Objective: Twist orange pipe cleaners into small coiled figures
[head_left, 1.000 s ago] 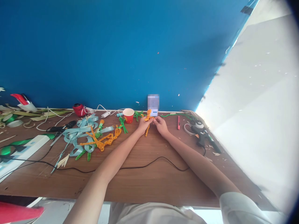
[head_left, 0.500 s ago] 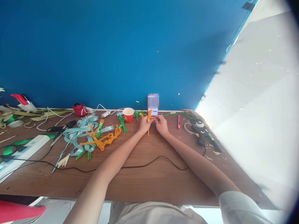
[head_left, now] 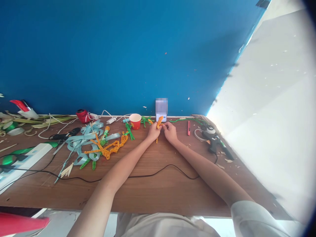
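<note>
Black cable (head_left: 145, 176): ran across the desk (head_left: 158, 197), under the line of both forearms.
Orange braided tangle (head_left: 106, 153): lay left of the hands, on and beside pale blue ribbon (head_left: 85, 140).
Left hand (head_left: 154, 132): its grip was clamped on the orange twisted piece (head_left: 160, 122), a strand hanging below.
Right hand (head_left: 170, 132): its grip was together, fingertips pinched on that piece's right side.
Orange twisted piece: stood between the hands, top tilted right, before the phone.
Pink cutter (head_left: 189, 128): lay right of the hands.
Red cup (head_left: 135, 123): stood upright, left of the hands.
Phone (head_left: 161, 108): leaned against the blue wall (head_left: 123, 59).
</note>
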`<action>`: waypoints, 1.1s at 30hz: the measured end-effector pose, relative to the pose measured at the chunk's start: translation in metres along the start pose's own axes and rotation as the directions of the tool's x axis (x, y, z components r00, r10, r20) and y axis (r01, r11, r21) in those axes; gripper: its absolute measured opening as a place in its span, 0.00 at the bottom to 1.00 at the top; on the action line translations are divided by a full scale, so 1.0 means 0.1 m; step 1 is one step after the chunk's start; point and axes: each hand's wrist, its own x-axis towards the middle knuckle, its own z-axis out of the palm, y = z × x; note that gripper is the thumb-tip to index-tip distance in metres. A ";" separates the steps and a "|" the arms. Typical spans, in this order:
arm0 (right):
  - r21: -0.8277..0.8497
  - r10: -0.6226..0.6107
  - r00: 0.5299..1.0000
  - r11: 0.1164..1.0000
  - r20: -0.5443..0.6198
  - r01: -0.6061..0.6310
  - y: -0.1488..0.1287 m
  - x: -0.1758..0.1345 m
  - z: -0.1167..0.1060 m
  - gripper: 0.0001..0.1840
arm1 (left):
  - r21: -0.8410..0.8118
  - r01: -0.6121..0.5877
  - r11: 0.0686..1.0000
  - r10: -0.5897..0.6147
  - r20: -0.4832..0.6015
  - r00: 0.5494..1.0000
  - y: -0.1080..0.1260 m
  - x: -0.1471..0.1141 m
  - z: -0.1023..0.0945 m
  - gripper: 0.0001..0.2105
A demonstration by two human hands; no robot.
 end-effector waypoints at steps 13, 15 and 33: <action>-0.138 -0.020 0.989 0.990 -0.145 0.000 -0.01 -0.04 0.01 0.09 | 0.053 -0.142 0.988 0.132 0.155 0.979 0.18 -0.04 -0.10 0.13; -0.156 -0.051 0.991 0.987 -0.123 0.031 -0.02 -0.05 0.01 0.09 | 0.026 -0.150 0.988 0.144 0.171 0.975 0.14 -0.03 -0.12 0.13; -0.225 -0.045 0.972 0.969 0.232 0.098 -0.39 0.24 -0.38 0.06 | -0.120 0.008 0.993 0.005 0.105 0.994 0.47 0.02 -0.27 0.04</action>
